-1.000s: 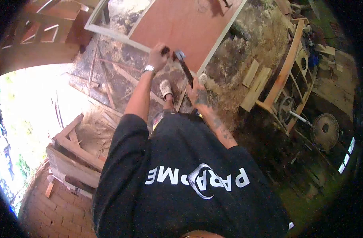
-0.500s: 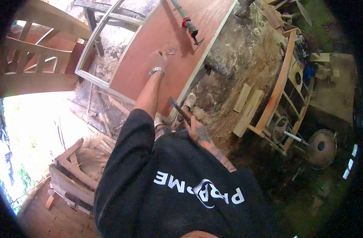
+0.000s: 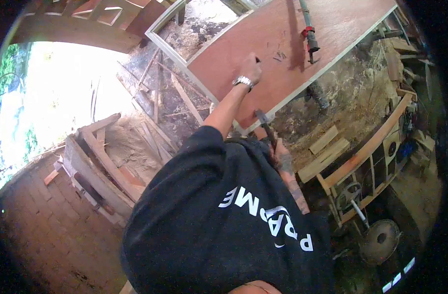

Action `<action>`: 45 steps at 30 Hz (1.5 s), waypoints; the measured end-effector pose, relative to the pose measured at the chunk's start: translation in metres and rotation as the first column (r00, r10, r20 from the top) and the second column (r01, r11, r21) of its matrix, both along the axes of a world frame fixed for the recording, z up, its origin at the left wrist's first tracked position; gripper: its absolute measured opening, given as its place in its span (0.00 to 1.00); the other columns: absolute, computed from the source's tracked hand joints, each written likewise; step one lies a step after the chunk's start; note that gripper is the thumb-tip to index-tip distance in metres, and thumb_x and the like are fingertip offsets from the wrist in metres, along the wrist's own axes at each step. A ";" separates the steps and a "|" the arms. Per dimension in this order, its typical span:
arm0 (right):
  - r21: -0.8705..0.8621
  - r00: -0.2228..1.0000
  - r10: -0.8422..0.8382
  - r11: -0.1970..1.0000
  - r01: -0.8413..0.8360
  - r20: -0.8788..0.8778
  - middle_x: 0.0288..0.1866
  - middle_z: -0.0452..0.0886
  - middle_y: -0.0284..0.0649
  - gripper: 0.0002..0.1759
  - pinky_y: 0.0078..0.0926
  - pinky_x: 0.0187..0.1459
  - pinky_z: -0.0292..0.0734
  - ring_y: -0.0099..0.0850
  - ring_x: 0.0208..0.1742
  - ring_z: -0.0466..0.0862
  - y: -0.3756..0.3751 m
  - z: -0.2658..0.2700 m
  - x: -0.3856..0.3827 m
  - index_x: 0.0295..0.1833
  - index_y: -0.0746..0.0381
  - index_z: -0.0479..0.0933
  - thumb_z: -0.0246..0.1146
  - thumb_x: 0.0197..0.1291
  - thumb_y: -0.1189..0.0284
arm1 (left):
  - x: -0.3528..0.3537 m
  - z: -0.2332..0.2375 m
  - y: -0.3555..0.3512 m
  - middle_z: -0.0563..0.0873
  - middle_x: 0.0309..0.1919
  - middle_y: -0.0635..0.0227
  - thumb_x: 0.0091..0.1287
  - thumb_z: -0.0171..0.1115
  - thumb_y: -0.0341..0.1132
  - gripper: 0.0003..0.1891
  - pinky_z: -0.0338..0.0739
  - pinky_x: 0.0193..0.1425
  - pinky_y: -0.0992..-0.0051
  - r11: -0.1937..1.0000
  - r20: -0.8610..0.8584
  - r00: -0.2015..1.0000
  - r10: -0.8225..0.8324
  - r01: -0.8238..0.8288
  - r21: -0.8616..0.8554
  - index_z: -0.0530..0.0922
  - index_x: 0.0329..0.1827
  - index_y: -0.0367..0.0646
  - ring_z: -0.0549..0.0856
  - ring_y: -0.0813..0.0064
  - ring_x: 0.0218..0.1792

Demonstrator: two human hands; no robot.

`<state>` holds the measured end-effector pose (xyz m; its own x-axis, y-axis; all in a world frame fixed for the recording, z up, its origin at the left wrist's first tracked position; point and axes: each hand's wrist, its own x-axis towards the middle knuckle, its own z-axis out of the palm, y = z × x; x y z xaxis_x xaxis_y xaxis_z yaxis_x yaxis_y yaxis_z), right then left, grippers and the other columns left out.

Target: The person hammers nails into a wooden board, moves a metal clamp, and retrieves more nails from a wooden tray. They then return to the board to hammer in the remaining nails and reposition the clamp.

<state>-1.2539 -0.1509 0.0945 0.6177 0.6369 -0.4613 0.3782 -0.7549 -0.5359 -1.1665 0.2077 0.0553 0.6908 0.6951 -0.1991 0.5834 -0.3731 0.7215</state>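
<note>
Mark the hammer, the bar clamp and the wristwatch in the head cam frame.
hammer (image 3: 266, 128): head view, on the handle just below the metal head.
bar clamp (image 3: 308, 32): head view, on the red collar along its bar.
wristwatch (image 3: 242, 81): head view, on the metal band at the wrist.

A long clamp (image 3: 309, 36) with a red part lies up at the top. Short wood planks (image 3: 327, 149) lie on the dusty ground (image 3: 351, 93). A round metal disc (image 3: 380, 240) sits low on the right. A rough wooden box (image 3: 96, 166) stands by the brick floor (image 3: 47, 230).
</note>
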 end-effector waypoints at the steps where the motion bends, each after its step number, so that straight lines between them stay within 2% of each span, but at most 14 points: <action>1: -0.046 0.999 -0.032 0.998 0.032 -0.014 0.44 0.83 0.67 0.20 0.62 0.43 0.76 0.67 0.48 0.84 0.005 0.003 -0.004 0.62 0.62 0.67 0.61 0.71 0.66 | -0.024 0.015 0.002 0.90 0.44 0.48 0.65 0.66 0.32 0.13 0.83 0.53 0.60 0.975 0.067 0.993 0.096 -0.081 -0.205 0.84 0.51 0.37 0.90 0.54 0.47; 6: -0.097 0.984 -0.177 0.979 0.179 0.029 0.37 0.83 0.65 0.21 0.60 0.38 0.76 0.67 0.42 0.85 0.029 0.015 -0.045 0.62 0.62 0.67 0.62 0.71 0.65 | -0.135 0.018 0.067 0.92 0.38 0.57 0.66 0.65 0.28 0.06 0.85 0.48 0.66 0.975 0.118 0.991 0.061 -0.034 -0.218 0.88 0.41 0.38 0.93 0.62 0.41; 8: -0.147 0.964 -0.248 0.954 0.261 0.100 0.34 0.84 0.64 0.24 0.58 0.36 0.77 0.66 0.39 0.86 0.020 -0.016 -0.077 0.64 0.64 0.68 0.64 0.71 0.64 | -0.168 -0.011 0.108 0.93 0.38 0.59 0.66 0.65 0.26 0.06 0.85 0.47 0.66 0.997 0.221 0.973 -0.063 0.069 -0.023 0.87 0.43 0.37 0.93 0.63 0.40; 10: -0.040 0.936 -0.310 0.946 0.321 0.169 0.34 0.84 0.63 0.26 0.57 0.35 0.77 0.64 0.38 0.86 0.044 0.003 -0.100 0.67 0.64 0.68 0.65 0.70 0.64 | -0.188 -0.007 0.132 0.92 0.37 0.58 0.66 0.66 0.27 0.06 0.85 0.46 0.65 0.980 0.252 0.964 -0.083 0.125 -0.155 0.87 0.44 0.39 0.92 0.60 0.39; 13: 0.078 0.851 -0.387 0.919 0.386 0.356 0.32 0.84 0.60 0.30 0.54 0.34 0.78 0.62 0.35 0.86 0.066 -0.007 -0.132 0.71 0.66 0.67 0.66 0.71 0.62 | -0.203 -0.007 0.153 0.92 0.38 0.62 0.64 0.70 0.29 0.06 0.85 0.49 0.63 0.935 0.171 0.923 -0.344 0.354 -0.034 0.89 0.43 0.44 0.91 0.59 0.42; 16: 0.023 0.801 -0.554 0.825 0.564 0.226 0.33 0.84 0.58 0.27 0.53 0.36 0.79 0.59 0.35 0.86 0.090 0.001 -0.149 0.65 0.67 0.72 0.64 0.72 0.57 | -0.199 -0.018 0.170 0.92 0.40 0.69 0.61 0.73 0.32 0.05 0.82 0.54 0.63 0.768 0.274 0.718 -0.640 0.586 0.258 0.91 0.39 0.49 0.89 0.61 0.46; 18: 0.053 0.744 -0.666 0.746 0.664 0.053 0.35 0.85 0.58 0.25 0.53 0.38 0.79 0.59 0.37 0.87 0.110 0.017 -0.147 0.62 0.66 0.73 0.62 0.73 0.56 | -0.201 -0.025 0.170 0.92 0.43 0.74 0.57 0.75 0.34 0.06 0.79 0.57 0.63 0.781 0.263 0.736 -0.624 0.575 0.244 0.92 0.37 0.53 0.87 0.65 0.48; 19: 0.133 0.747 -0.639 0.769 0.625 0.184 0.38 0.85 0.60 0.23 0.52 0.41 0.79 0.60 0.40 0.87 0.109 -0.002 -0.150 0.59 0.66 0.73 0.61 0.73 0.57 | -0.201 -0.029 0.169 0.92 0.43 0.75 0.57 0.76 0.35 0.06 0.78 0.58 0.63 0.790 0.277 0.740 -0.613 0.570 0.227 0.92 0.38 0.54 0.87 0.66 0.49; 28: 0.134 0.664 -0.739 0.674 0.726 0.118 0.36 0.84 0.56 0.21 0.49 0.41 0.78 0.54 0.37 0.86 0.143 0.026 -0.151 0.51 0.66 0.77 0.63 0.72 0.56 | -0.210 -0.032 0.152 0.86 0.51 0.82 0.56 0.74 0.37 0.11 0.63 0.68 0.59 0.767 0.099 0.779 -0.619 0.572 0.290 0.93 0.41 0.66 0.77 0.68 0.60; 31: -0.121 0.629 -0.756 0.651 0.749 -0.178 0.51 0.84 0.60 0.30 0.48 0.56 0.78 0.55 0.53 0.85 0.160 0.065 -0.135 0.65 0.70 0.74 0.63 0.72 0.55 | -0.213 -0.035 0.147 0.84 0.53 0.81 0.54 0.72 0.34 0.15 0.61 0.69 0.55 0.782 0.105 0.796 -0.596 0.546 0.301 0.92 0.42 0.70 0.76 0.64 0.61; 38: 0.089 0.708 -0.694 0.703 0.706 -0.131 0.56 0.83 0.58 0.31 0.46 0.62 0.76 0.56 0.58 0.83 0.178 0.042 -0.154 0.67 0.68 0.75 0.64 0.71 0.54 | -0.212 -0.040 0.144 0.85 0.52 0.80 0.54 0.73 0.35 0.14 0.60 0.70 0.53 0.807 0.148 0.811 -0.567 0.510 0.298 0.92 0.41 0.69 0.77 0.65 0.60; 39: 0.137 0.633 -0.696 0.629 0.765 -0.339 0.56 0.84 0.57 0.30 0.44 0.64 0.74 0.55 0.57 0.82 0.189 0.051 -0.154 0.66 0.68 0.75 0.64 0.72 0.55 | -0.212 -0.041 0.145 0.85 0.52 0.80 0.54 0.73 0.35 0.14 0.60 0.70 0.53 0.803 0.138 0.810 -0.570 0.514 0.302 0.92 0.41 0.69 0.77 0.65 0.60; 42: 0.231 0.752 -0.646 0.717 0.657 -0.134 0.53 0.85 0.53 0.27 0.44 0.63 0.73 0.48 0.53 0.83 0.206 0.048 -0.158 0.66 0.64 0.75 0.64 0.72 0.56 | -0.212 -0.044 0.146 0.86 0.52 0.81 0.53 0.74 0.33 0.16 0.59 0.71 0.52 0.795 0.118 0.809 -0.576 0.520 0.313 0.92 0.41 0.69 0.77 0.66 0.60; 45: 0.279 0.755 -0.638 0.706 0.651 -0.150 0.42 0.83 0.41 0.23 0.40 0.55 0.76 0.37 0.43 0.83 0.221 0.035 -0.159 0.64 0.62 0.76 0.64 0.71 0.60 | -0.214 -0.046 0.143 0.86 0.53 0.82 0.52 0.74 0.32 0.17 0.59 0.71 0.53 0.788 0.120 0.806 -0.580 0.518 0.333 0.92 0.41 0.69 0.77 0.66 0.60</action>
<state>-1.4133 0.0696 0.1298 0.9147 0.1975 -0.3526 -0.1675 -0.6087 -0.7755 -1.3805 0.3512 0.0091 0.9738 0.1882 0.1277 0.0695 -0.7810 0.6207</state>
